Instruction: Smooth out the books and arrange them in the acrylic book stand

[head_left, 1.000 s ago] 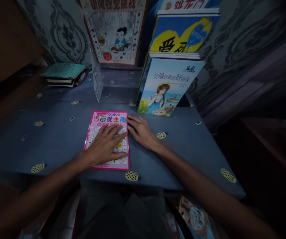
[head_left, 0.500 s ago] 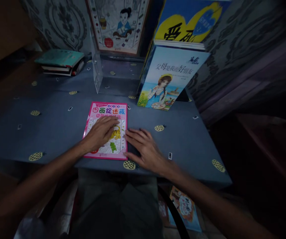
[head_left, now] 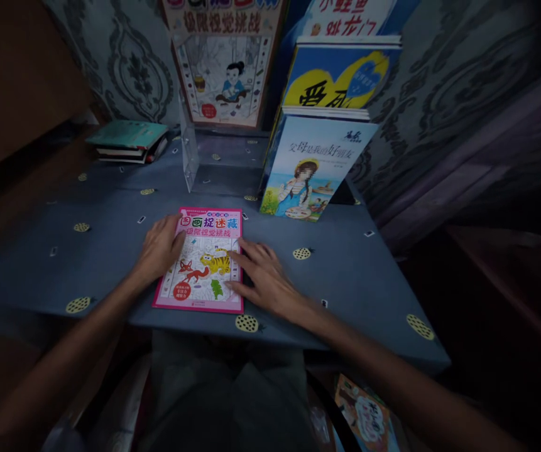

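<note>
A pink-bordered picture book [head_left: 211,223] lies closed and front cover up near the front edge of the cloth-covered table. Its cover has a tiger, a fox and Chinese lettering. My left hand [head_left: 159,248] rests along the book's left edge, fingers stretched out and thumb at the cover's border. From the other side, my right hand [head_left: 267,279] lies across the right edge, with its fingers apart and some fingertips over the cover. Neither hand is closed around the book.
Several books stand at the back right, a light-blue one [head_left: 320,147] in front. Beside them a clear stand [head_left: 188,147] holds a brown-bordered picture book [head_left: 225,75]. A green-covered book [head_left: 126,135] tops a small stack at the back left. Another book [head_left: 367,414] lies below the table.
My left hand has slid left off the middle of the cover to the book's left edge, uncovering the tiger and fox. My right hand's fingertips reach slightly farther over the cover. The view has tilted up.
</note>
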Action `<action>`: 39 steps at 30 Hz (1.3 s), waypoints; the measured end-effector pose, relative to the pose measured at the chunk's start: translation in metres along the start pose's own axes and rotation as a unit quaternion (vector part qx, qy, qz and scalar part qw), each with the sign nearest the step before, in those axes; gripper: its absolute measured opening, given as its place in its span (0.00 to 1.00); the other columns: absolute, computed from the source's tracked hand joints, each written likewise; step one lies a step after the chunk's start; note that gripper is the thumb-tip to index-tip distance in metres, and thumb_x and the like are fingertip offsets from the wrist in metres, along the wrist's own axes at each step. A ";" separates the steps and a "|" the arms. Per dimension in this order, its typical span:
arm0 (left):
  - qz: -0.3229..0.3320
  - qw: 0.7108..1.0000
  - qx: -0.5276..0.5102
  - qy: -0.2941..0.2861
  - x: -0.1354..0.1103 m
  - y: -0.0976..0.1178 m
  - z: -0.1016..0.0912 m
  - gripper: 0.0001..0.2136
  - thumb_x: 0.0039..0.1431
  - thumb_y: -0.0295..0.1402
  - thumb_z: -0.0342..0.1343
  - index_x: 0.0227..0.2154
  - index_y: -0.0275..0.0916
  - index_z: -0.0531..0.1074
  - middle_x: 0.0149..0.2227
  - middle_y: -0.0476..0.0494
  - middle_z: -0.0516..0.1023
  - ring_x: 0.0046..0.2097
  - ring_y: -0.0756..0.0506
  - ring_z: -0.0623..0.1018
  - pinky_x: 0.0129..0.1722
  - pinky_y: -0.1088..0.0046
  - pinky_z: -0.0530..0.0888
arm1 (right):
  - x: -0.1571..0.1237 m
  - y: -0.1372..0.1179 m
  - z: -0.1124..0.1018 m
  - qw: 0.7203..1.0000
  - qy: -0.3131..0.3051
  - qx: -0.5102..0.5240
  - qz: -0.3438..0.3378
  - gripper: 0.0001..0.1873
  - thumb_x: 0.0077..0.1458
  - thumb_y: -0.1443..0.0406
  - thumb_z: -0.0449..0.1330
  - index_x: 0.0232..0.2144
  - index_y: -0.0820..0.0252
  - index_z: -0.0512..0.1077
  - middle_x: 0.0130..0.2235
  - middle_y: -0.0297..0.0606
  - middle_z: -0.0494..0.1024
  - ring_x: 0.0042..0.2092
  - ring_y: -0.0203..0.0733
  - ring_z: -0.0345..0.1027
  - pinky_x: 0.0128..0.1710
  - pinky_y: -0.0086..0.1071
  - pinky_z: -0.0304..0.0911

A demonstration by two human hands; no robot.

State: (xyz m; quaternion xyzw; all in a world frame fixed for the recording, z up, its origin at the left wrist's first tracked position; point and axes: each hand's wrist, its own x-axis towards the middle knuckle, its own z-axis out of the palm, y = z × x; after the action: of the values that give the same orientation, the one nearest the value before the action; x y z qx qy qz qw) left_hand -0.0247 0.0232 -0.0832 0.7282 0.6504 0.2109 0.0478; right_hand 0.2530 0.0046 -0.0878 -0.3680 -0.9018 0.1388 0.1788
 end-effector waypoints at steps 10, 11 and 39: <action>0.032 0.999 0.007 -0.043 0.013 -0.013 0.005 0.22 0.69 0.36 0.42 0.61 0.32 0.67 0.65 0.30 0.70 0.69 0.35 0.66 0.67 0.50 0.65 | 0.020 0.009 0.013 0.974 0.101 0.199 0.033 0.21 0.67 0.58 0.56 0.59 0.58 0.71 0.67 0.54 0.65 0.69 0.55 0.59 0.66 0.55 0.60; 0.035 0.998 0.019 -0.056 0.016 -0.011 0.002 0.23 0.69 0.35 0.42 0.61 0.32 0.67 0.66 0.28 0.69 0.69 0.34 0.65 0.67 0.49 0.64 | 0.021 0.009 0.011 0.964 0.120 0.234 0.044 0.20 0.68 0.58 0.56 0.58 0.57 0.72 0.66 0.53 0.67 0.69 0.53 0.60 0.66 0.53 0.61; 0.211 0.965 0.143 -0.055 -0.026 0.088 0.007 0.13 0.71 0.39 0.50 0.49 0.38 0.74 0.50 0.33 0.79 0.51 0.34 0.77 0.49 0.54 0.76 | 0.023 0.039 -0.006 0.909 0.104 0.396 0.075 0.16 0.67 0.63 0.53 0.52 0.60 0.74 0.38 0.37 0.85 0.38 0.38 0.78 0.42 0.33 0.70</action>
State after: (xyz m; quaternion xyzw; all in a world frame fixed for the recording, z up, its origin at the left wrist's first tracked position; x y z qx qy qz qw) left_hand 0.0581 -0.0134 -0.0658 0.8588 0.5016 0.0802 -0.0669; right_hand 0.2644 0.0486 -0.0919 -0.3458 -0.7187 0.4587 0.3918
